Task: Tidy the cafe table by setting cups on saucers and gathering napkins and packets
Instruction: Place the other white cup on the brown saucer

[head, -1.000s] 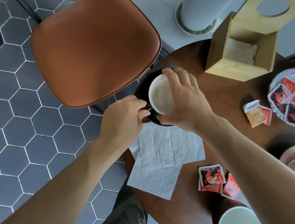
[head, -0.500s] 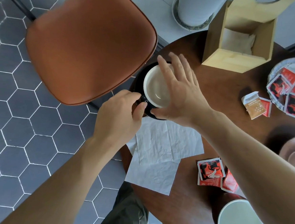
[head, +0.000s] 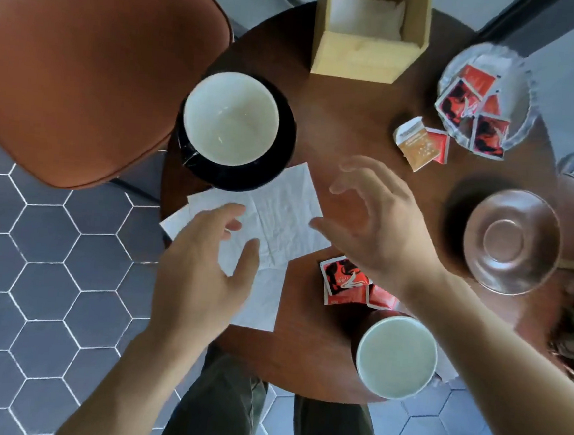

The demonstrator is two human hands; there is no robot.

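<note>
One white cup already sits on its black saucer; both hands, left and right, hover spread and empty over the napkins just below that saucer. Gathering them looks next, calling for a pinch at the paper's edge.

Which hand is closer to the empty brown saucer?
Right. The right hand hovers just beside the brown saucer, toward the table's middle; the left hand is farther off, over the white napkin.

Two bare forearms reaching forward from the lower edge, left hand palm down with fingers spread and loose, thumb out to the side, right hand raised, fingers curled and apart, neither holding anything
</note>
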